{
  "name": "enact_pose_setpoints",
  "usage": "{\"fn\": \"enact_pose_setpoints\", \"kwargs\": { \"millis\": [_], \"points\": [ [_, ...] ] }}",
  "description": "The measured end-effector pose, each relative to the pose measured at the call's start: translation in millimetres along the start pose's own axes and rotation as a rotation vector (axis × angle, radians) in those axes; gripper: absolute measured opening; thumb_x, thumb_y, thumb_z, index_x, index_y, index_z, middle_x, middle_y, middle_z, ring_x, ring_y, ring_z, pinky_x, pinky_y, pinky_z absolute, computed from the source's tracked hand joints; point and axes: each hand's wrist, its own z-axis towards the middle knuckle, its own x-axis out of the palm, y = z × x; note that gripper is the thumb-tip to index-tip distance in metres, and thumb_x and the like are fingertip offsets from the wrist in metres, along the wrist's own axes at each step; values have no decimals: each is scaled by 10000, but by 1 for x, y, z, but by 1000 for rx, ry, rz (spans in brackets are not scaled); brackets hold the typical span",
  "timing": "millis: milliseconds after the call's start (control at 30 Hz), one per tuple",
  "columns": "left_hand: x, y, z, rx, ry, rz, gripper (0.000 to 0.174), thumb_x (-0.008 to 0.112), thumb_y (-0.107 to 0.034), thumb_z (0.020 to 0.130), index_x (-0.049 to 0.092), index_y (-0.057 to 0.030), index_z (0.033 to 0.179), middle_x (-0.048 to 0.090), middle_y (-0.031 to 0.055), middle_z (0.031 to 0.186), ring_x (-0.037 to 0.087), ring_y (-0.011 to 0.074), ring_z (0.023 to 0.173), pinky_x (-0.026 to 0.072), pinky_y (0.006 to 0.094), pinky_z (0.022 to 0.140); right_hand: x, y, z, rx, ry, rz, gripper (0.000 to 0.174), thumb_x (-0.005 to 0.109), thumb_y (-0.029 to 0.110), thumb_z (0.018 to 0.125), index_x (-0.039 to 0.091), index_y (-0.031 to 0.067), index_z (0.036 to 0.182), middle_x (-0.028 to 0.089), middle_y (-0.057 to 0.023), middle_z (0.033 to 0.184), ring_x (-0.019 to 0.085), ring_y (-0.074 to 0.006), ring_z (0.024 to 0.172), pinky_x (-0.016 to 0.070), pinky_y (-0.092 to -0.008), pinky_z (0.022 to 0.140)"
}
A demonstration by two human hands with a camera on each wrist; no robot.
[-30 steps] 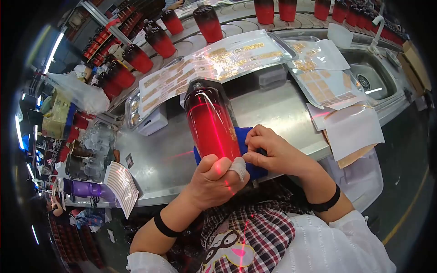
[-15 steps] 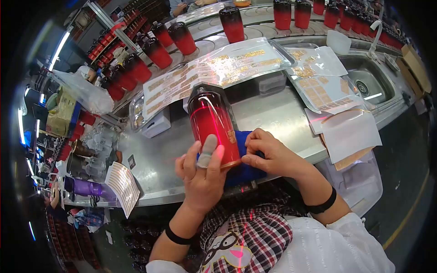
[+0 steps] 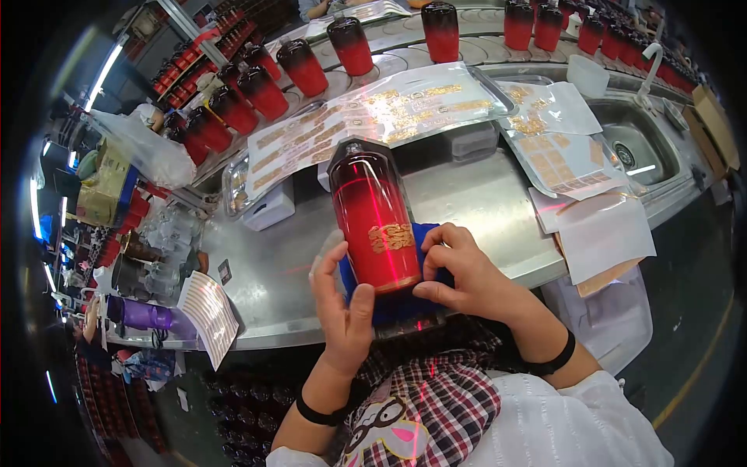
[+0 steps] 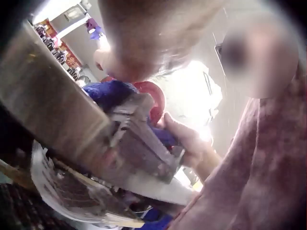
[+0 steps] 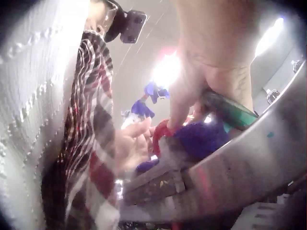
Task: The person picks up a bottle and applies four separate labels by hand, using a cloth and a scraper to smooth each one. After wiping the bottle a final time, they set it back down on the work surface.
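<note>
A glossy bottle (image 3: pixel 366 194), black at the shoulder and red below, lies tilted in a dark cradle on a blue cloth (image 3: pixel 346 272). On its front is a gold character decal (image 3: pixel 391 238). My left hand (image 3: pixel 340 311) is at the bottle's lower left, thumb apart and fingers extended along its side; pale coverings show on the fingers. My right hand (image 3: pixel 463 272) is at the lower right with curled fingers, its thumb tip close to the bottle's base. In the right wrist view it grips a dark, green-edged flat thing (image 5: pixel 235 112).
Sheets of gold decals (image 3: pixel 373 109) lie on trays behind the bottle, with more decal sheets (image 3: pixel 556 156) at right. Red-and-black bottles (image 3: pixel 441 35) line the conveyor (image 3: pixel 397 50) beyond. A sink (image 3: pixel 626 144) is at far right. A striped sheet (image 3: pixel 208 315) hangs over the left edge.
The bottle has rolled so its gold decal now faces up from the right side. My left hand has come off its base, opened and shifted to the left side. The right hand has barely moved.
</note>
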Motion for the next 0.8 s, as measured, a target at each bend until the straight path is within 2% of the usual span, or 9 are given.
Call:
{"fn": "enact_pose_setpoints", "kwargs": {
  "millis": [100, 400, 800],
  "points": [
    [9, -9, 4, -1, 1, 101, 656, 665, -349, 901, 401, 26, 1370, 445, 191, 1334, 398, 322, 1285, 279, 417, 1099, 2, 1, 0, 4, -18, -14, 236, 776, 215, 792, 596, 67, 824, 503, -141, 1091, 460, -351, 1077, 409, -441, 928],
    [15, -14, 6, -20, 11, 185, 688, 688, -284, 879, 362, 37, 1392, 395, 235, 1414, 372, 345, 1311, 267, 439, 1116, 4, 1, 0, -4, -30, -35, 234, 768, 207, 798, 592, 55, 821, 504, -143, 1093, 462, -359, 1079, 424, -439, 911],
    [21, -16, 9, 42, -17, 265, 729, 723, -232, 831, 349, 47, 1391, 409, 247, 1398, 389, 373, 1293, 273, 450, 1105, 5, 0, 0, -40, -47, -59, 255, 760, 232, 807, 581, 52, 816, 502, -142, 1081, 462, -364, 1077, 419, -440, 915]
  ]
}}
